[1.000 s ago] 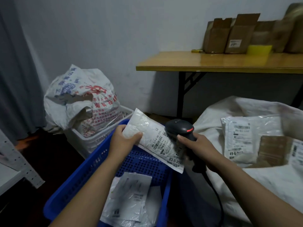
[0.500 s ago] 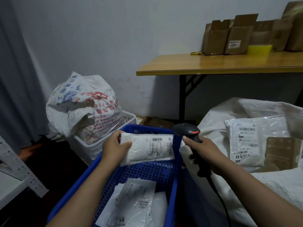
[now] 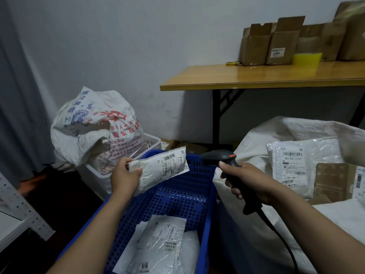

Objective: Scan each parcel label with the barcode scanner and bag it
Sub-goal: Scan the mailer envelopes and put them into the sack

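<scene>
My left hand (image 3: pixel 124 177) grips one end of a white padded parcel (image 3: pixel 162 169), held tilted above the blue perforated crate (image 3: pixel 175 196), its printed label facing up. My right hand (image 3: pixel 250 180) is curled round the handle of a black corded barcode scanner (image 3: pixel 219 158), whose head with a red light points left toward the parcel. A gap separates scanner head and parcel. Two or three labelled white parcels (image 3: pixel 164 244) lie in the crate's bottom. To the right a large open white sack (image 3: pixel 276 139) holds a clear-wrapped labelled parcel (image 3: pixel 292 167) and a brown carton (image 3: pixel 329 180).
A stuffed printed woven sack (image 3: pixel 94 127) sits in a white basket (image 3: pixel 152 141) at left. A wooden table (image 3: pixel 256 76) at the back carries several cardboard boxes (image 3: pixel 280 44) and a yellow item (image 3: pixel 307 58). A grey metal shelf (image 3: pixel 17 212) stands at far left, beside a curtain.
My left hand has swung the parcel away from the scanner and leftward over the crate, its free end now raised. The scanner hand has drawn slightly right.
</scene>
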